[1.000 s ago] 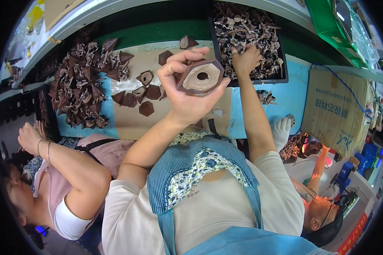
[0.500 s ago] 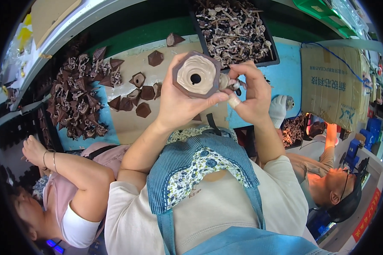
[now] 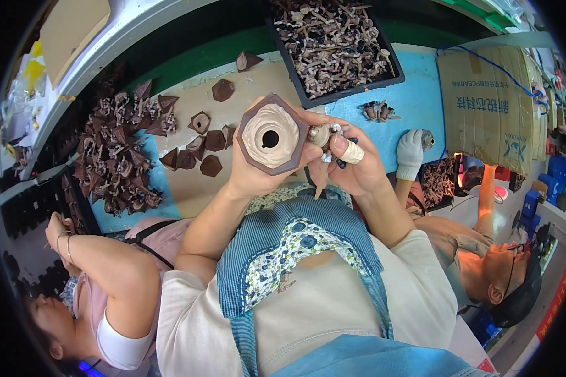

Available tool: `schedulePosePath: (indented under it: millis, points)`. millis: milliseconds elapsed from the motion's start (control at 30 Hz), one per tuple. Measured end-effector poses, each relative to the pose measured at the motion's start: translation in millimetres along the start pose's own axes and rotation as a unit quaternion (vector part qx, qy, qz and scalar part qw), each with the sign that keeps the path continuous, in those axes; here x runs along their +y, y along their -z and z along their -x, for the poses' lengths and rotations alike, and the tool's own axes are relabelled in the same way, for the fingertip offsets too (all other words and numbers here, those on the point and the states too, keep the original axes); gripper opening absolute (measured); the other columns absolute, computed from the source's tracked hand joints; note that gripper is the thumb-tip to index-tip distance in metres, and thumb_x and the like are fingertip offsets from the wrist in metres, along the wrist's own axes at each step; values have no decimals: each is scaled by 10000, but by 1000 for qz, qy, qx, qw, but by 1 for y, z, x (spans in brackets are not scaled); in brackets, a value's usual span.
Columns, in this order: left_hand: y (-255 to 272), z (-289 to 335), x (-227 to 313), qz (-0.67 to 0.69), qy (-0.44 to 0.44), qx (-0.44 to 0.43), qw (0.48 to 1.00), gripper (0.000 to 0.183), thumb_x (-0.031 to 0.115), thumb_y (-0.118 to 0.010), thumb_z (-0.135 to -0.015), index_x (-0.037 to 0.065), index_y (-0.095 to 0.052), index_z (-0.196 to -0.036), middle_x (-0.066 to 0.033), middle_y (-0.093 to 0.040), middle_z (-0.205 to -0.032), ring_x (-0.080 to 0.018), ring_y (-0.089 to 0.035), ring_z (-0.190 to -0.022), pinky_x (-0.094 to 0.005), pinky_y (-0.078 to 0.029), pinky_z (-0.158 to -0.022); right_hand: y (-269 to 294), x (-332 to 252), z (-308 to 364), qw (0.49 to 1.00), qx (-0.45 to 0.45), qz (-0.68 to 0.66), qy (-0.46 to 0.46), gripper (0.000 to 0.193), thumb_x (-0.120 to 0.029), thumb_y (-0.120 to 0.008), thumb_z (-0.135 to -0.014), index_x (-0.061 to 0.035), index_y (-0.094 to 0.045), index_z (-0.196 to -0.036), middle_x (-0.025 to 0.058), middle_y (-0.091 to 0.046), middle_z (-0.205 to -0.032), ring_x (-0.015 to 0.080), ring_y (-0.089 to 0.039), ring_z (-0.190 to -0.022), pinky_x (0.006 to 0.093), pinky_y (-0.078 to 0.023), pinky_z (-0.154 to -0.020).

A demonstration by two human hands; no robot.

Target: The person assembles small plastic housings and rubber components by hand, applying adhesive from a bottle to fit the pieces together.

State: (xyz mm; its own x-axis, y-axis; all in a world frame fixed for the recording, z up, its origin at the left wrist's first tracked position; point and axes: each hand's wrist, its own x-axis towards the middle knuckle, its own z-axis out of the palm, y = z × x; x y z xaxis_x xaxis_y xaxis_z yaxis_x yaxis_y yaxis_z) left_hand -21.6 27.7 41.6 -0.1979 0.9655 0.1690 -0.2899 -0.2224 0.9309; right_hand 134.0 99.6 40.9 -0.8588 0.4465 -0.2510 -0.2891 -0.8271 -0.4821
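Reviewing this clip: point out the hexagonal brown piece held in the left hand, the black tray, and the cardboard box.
Hexagonal brown piece [image 3: 271,158]: head view, on its pale inner wall, below the hole.
Black tray [image 3: 353,90]: head view, on its near rim.
Cardboard box [image 3: 478,127]: head view, on its broad face.

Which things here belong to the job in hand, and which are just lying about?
Job in hand, it seems:
left hand, holding hexagonal brown piece
right hand, holding small part
black tray of similar parts
loose brown pieces

Probably just lying about:
cardboard box
cardboard sheet, upper left
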Motion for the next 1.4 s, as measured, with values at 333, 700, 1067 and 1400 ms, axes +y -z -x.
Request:
schedulePosePath:
  millis: [333, 700, 1067, 1400]
  points:
    - [-8, -1, 20, -169, 6, 68, 983, 420, 98, -830, -655, 4, -565, -967, -55, -636, -914, -104, -599, -783, -244, -488, -723, 5, -1, 5, 914, 40, 369, 166, 301, -203, -684, -833, -30, -498, -993, 28, -577, -891, 68, -540, -786, 217, -454, -678]
    - [8, 6, 27, -73, 72, 35, 994, 690, 137, -845, -613, -1, -435, -1152, -63, -576, -1027, -127, -553, -971, -279, -447, -865, -12, -44, 3, 851, -14, 466, 241, 291, -85, -698, -773, -30, -520, -997, 44, -570, -912, 119, -544, -854, 239, -441, -763]
    - [-9, 1, 34, -225, 25, -21, 974, 613, 162, -777, -615, 4, -438, -1100, -152, -624, -897, -274, -650, -822, -333, -509, -725, -66, -72, -13, 469, -195, 806, 304, 330, -95, -709, -602, -48, -497, -851, 99, -521, -816, 275, -497, -706, 370, -390, -628]
    - [-11, 0, 30, -219, 33, -62, 973, 584, 158, -765, -590, -9, -447, -1051, -158, -624, -819, -310, -655, -771, -353, -514, -670, -62, -67, -20, 505, -271, 763, 300, 298, -65, -643, -534, -32, -479, -781, 99, -462, -770, 265, -471, -692, 346, -387, -604]
